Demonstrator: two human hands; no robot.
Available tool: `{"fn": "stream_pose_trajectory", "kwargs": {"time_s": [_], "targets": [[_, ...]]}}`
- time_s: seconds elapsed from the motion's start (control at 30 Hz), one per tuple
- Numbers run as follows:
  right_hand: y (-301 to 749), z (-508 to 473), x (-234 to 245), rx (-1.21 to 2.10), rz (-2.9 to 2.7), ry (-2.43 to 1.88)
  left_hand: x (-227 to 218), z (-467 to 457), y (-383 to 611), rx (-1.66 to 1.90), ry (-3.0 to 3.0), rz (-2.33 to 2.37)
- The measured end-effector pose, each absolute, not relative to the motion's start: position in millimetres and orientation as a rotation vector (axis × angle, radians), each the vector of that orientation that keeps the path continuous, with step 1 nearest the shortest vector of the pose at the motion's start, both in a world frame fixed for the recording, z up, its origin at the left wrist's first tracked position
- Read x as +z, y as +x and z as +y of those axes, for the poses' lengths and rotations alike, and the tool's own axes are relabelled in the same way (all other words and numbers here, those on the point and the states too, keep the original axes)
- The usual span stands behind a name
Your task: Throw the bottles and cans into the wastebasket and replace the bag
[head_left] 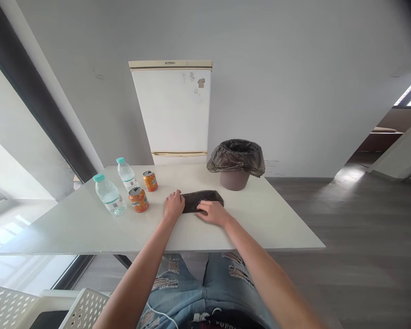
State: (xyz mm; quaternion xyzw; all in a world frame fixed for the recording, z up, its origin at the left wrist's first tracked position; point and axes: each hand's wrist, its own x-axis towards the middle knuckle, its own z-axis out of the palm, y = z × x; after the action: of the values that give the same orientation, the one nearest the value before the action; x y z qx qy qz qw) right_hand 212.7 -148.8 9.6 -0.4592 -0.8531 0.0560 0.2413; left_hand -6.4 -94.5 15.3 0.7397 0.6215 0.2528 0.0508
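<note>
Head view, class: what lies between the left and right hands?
In the head view, a dark plastic bag lies between the left hand and right hand.

Daylight from left, floor [345, 237] glare, dark upper-right corner

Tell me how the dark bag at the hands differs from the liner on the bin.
The flat bag lies low and compact on the table; the liner is opened out over the bin. The left hand and right hand touch the flat bag; neither touches the liner. Both look like dark plastic.
</note>
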Motion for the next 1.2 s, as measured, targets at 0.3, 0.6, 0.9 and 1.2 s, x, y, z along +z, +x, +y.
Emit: {"fn": "stream_pose_trajectory", "kwargs": {"time_s": [0.3, 0.6, 0.9, 1.2], "targets": [[234.8, -130.9, 6.7, 0.08, -2.103, -1.304, 10.9, -91.4, -12.7, 0.75, 2.206, 1.736], [236.1, -144.0, 12.6, 0.432, -2.303, -0.983, 5.5, -83.7, -18.1, 0.988, 2.121, 1.662], [233.2, -137.2, 11.0, 0.583, -1.962, -1.008, 1.7, -80.0, -23.0, 1.01, 2.18, 1.541], [238.8, -124.9, 6.7, 0.649, -1.521, -1.189, 13.7, -94.6, -14.3, 0.948, 2.342, 1.068]]}}
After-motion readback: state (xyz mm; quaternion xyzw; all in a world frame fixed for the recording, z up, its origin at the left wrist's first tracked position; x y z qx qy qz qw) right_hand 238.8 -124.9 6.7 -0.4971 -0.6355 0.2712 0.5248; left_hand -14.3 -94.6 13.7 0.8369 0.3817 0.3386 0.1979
